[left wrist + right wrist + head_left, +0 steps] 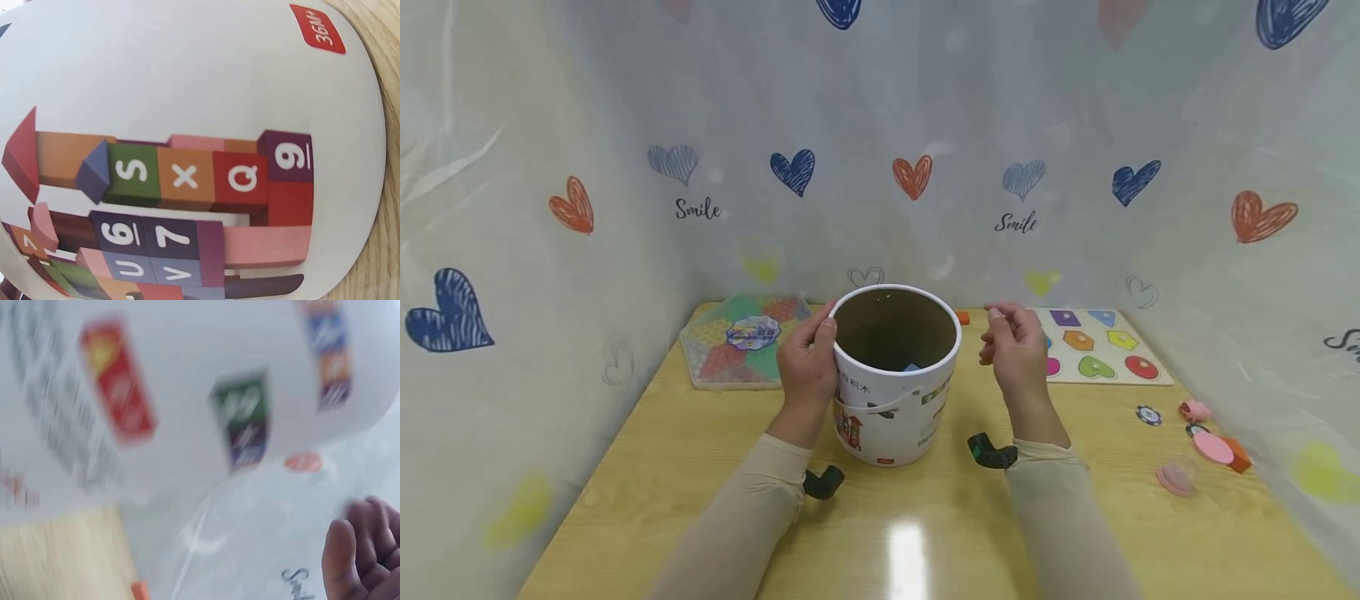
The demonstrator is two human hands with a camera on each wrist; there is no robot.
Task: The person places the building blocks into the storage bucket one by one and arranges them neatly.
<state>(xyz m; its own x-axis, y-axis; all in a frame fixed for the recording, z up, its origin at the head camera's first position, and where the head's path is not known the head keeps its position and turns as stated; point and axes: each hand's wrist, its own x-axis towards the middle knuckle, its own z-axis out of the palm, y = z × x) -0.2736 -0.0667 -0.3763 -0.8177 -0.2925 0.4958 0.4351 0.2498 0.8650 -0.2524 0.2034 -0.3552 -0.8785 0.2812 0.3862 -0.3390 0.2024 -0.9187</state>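
A white toy-block bucket [880,387] with block pictures and letters printed on its side stands on the table, mouth tipped slightly into view. Inside, the top of a bluish block [912,367] shows low down; the rest of the contents is hidden by the wall. My left hand [808,358] holds the bucket's left side, thumb up at the rim. To the right of the bucket, my right hand [1017,346] is raised and apart from it, fingers loosely bent and holding nothing. In the right wrist view those fingers [340,556] appear beside the blurred bucket wall.
A colourful hexagonal case [730,367] lies back left. Behind my right hand is a shape puzzle board [1112,346]. Near the right edge are a pink disc [1213,447], an orange block [1237,455], a pink dome [1175,479] and a small gear-edged disc [1148,415].
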